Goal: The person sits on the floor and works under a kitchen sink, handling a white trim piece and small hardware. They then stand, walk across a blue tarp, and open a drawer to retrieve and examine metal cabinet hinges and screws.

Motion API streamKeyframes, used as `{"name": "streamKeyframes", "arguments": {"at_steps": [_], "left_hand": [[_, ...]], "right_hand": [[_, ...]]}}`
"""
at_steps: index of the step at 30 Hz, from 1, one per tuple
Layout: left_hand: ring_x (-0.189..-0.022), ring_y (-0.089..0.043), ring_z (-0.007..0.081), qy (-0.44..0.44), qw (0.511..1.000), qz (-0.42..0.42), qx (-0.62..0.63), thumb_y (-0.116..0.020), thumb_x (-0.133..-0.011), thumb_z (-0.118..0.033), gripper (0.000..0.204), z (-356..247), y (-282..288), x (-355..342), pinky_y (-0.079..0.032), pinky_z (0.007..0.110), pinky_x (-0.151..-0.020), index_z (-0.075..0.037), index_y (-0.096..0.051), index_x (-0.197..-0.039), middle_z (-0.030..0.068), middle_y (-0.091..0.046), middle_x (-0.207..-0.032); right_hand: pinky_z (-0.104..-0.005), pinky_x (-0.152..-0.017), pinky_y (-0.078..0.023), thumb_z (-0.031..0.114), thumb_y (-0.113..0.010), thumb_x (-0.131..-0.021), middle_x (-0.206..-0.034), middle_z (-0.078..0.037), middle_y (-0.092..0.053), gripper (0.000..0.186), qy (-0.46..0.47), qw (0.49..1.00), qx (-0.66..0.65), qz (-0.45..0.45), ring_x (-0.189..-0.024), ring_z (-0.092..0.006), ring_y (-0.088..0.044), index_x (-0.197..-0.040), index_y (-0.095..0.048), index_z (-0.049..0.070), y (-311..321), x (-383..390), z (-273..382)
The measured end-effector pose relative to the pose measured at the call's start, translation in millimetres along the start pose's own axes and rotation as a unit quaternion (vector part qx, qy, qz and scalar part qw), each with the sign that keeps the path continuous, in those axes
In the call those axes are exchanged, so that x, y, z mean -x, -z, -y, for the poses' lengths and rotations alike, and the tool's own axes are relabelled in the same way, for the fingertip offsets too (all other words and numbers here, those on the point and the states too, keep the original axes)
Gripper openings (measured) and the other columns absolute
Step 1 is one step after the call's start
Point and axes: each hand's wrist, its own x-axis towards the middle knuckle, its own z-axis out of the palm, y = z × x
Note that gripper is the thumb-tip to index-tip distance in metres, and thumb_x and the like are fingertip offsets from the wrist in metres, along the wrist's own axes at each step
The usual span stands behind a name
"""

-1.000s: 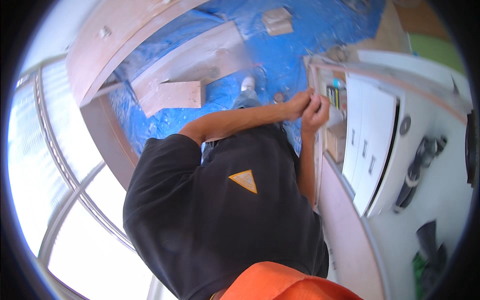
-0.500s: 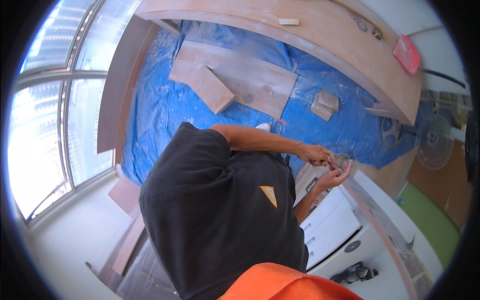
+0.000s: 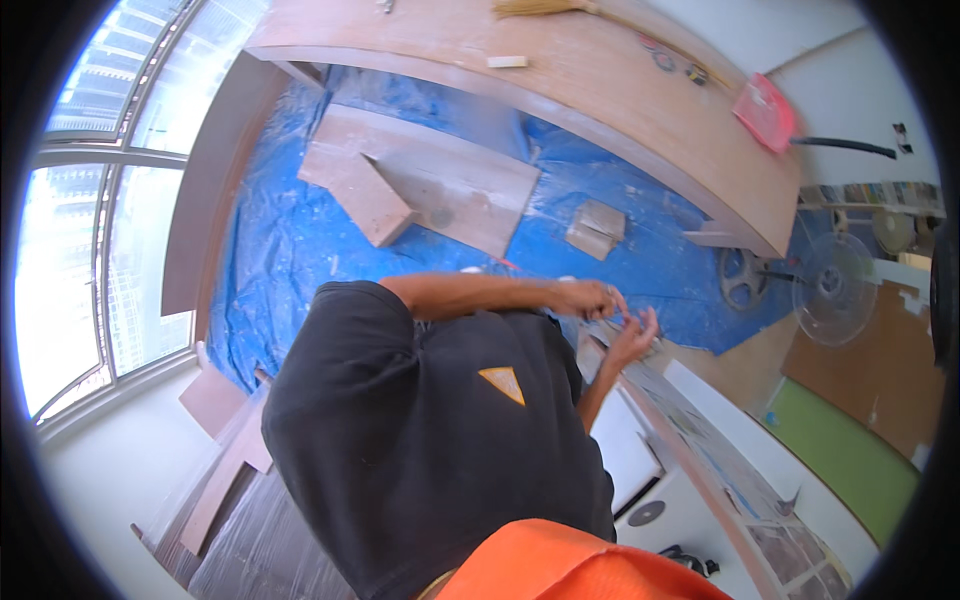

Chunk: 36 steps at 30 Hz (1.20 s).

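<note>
My left hand (image 3: 588,299) is closed, its fingertips pinched toward my right hand; what they hold, if anything, is too small to make out. Close beside it, my right hand (image 3: 634,336) is turned up with its fingers stretched and apart, the thumb side almost meeting the left fingertips. Both hands are in front of my body at the right, over the edge of the blue plastic sheet (image 3: 660,270). Beneath them runs a long, narrow ledge (image 3: 690,425) with dusty things on it.
Wooden boards (image 3: 450,170) and a folded tan packet (image 3: 597,230) lie on the sheet. A long wooden bench (image 3: 620,100) carries a broom (image 3: 545,8), a small white block (image 3: 507,62) and a pink dustpan (image 3: 765,115). A fan (image 3: 833,285) stands at the right; windows (image 3: 75,260) line the left.
A round grey thing that was between my hands is no longer seen there. Both hands have shifted left in the picture, and the whole view has swung to the right.
</note>
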Motion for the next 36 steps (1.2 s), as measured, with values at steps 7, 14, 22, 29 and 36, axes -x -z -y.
{"name": "streamKeyframes", "arguments": {"at_steps": [7,14,22,29,36], "left_hand": [[-0.058,-0.036,0.0051,-0.077,0.992,0.037,0.092,-0.045,-0.102,-0.015,0.02,-81.5,-58.3,-110.6,-0.03,0.02,-0.051,-0.008,-0.054,-0.118,-0.0045,-0.043,-0.072],[-0.058,-0.035,0.0057,-0.062,0.996,-0.036,0.049,-0.042,-0.101,-0.011,0.022,-88.3,-108.8,-184.4,-0.03,0.022,-0.051,-0.004,-0.054,-0.118,-0.0028,-0.045,-0.074],[-0.058,-0.037,0.0051,0.016,0.999,0.03,0.021,-0.044,-0.101,-0.013,0.018,-117.1,-147.9,-261.5,-0.03,0.019,-0.05,-0.006,-0.052,-0.115,-0.0044,-0.04,-0.073],[-0.055,-0.035,0.005,0.144,0.986,0.061,-0.054,-0.044,-0.102,-0.016,0.018,-119.6,-213.1,-396.3,-0.031,0.019,-0.049,-0.006,-0.052,-0.115,-0.0042,-0.04,-0.071],[-0.054,-0.035,0.0045,0.226,0.95,0.163,-0.138,-0.045,-0.101,-0.016,0.021,-157.7,-272.1,-519.8,-0.029,0.02,-0.048,-0.005,-0.052,-0.118,-0.0049,-0.038,-0.07]], "right_hand": [[-0.0289,-0.076,-0.053,0.009,-0.049,-0.096,-0.115,-0.013,-0.059,0.035,-0.002,0.998,-0.05,0.046,-0.084,-0.0172,-0.065,-0.129,-0.054,0.001,78.3,-119.2,-22.2],[-0.0292,-0.075,-0.053,0.01,-0.05,-0.096,-0.107,-0.014,-0.064,0.03,-0.024,0.996,-0.036,-0.072,-0.083,-0.0176,-0.066,-0.124,-0.057,0.001,170.0,-181.5,-56.2],[-0.0303,-0.07,-0.052,0.013,-0.055,-0.096,-0.098,-0.01,-0.069,0.024,-0.037,0.996,0.019,-0.078,-0.078,-0.0176,-0.067,-0.114,-0.063,0.002,174.0,-187.6,-63.8],[-0.0304,-0.072,-0.052,0.012,-0.055,-0.095,-0.098,-0.011,-0.07,0.024,-0.15,0.977,0.012,-0.151,-0.078,-0.0168,-0.067,-0.115,-0.063,0.002,240.5,-216.7,-87.2],[-0.0337,-0.072,-0.053,0.016,-0.056,-0.093,-0.092,-0.013,-0.07,0.024,-0.227,0.93,-0.016,-0.287,-0.08,-0.0236,-0.07,-0.112,-0.064,0.004,283.4,-262.0,-180.1]]}}
